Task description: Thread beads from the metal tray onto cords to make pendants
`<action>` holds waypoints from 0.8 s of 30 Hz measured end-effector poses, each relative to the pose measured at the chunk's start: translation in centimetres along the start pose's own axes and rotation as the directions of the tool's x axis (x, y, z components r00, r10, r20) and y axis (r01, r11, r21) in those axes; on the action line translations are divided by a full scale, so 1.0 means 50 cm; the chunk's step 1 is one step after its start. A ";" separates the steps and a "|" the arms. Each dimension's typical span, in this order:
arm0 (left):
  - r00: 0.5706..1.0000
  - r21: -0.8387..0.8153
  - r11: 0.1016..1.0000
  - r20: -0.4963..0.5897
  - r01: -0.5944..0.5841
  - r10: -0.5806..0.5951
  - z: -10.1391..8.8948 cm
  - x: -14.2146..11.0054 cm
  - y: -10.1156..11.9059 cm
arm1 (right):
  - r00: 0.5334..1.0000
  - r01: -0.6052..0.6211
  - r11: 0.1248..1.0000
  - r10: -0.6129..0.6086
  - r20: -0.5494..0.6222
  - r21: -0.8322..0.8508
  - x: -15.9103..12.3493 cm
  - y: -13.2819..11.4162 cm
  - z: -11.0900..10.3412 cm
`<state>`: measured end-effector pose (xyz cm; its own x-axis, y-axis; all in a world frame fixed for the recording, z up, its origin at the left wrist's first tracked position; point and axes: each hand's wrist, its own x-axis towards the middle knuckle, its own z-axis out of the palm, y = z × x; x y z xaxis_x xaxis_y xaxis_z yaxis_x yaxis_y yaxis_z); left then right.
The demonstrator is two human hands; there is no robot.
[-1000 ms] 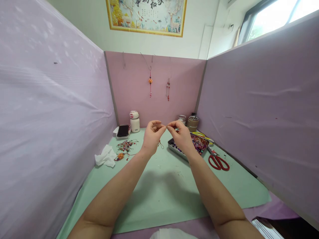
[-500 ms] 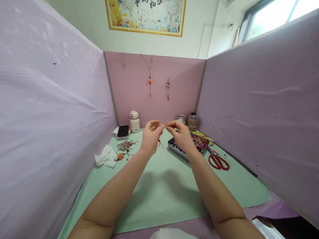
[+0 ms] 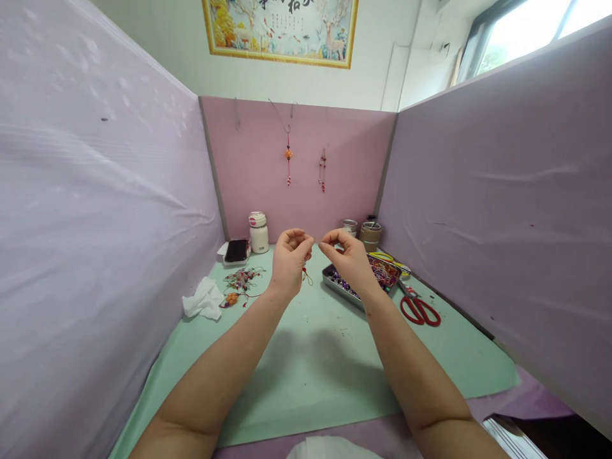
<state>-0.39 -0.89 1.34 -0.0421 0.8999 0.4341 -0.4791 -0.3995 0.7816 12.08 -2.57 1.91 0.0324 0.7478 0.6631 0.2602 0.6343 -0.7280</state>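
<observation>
My left hand is raised over the middle of the table, its thumb and fingers pinched together. Below it dangles a red beaded cord ending in a thin loop; the upper part is hidden behind the palm. Close by on the right, my right hand also pinches thumb against forefinger. What lies in that pinch is too small to make out. A small gap separates the two sets of fingertips. Behind and under the right hand stands a metal tray of purple beads and coloured cords.
Red-handled scissors lie right of the tray, near a yellow-handled tool. At left are a white tissue, a beaded cord pile, an orange bead ornament, a phone and a white bottle. Jars stand at the back.
My fingertips have drawn slightly apart, leaving a small gap where they nearly met before. The tray and the other things on the table have stayed put.
</observation>
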 end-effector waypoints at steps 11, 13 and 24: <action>0.998 0.129 0.992 0.065 0.002 -0.010 0.008 -0.013 0.006 | 0.996 -0.042 0.996 0.048 -0.071 0.074 0.002 0.006 -0.001; 0.997 0.083 0.995 0.056 0.053 -0.057 0.009 -0.014 0.010 | 0.992 -0.117 0.981 0.124 -0.037 0.155 0.005 0.009 -0.002; 0.983 -0.131 0.974 0.029 0.185 -0.183 0.010 -0.010 0.026 | 0.990 -0.123 0.979 0.112 0.081 0.159 0.007 0.018 -0.003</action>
<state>-0.54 -1.95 2.37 0.0719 0.9523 0.2967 -0.5896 -0.1993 0.7827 12.46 -1.78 1.52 -0.0168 0.8273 0.5614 0.0972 0.5602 -0.8226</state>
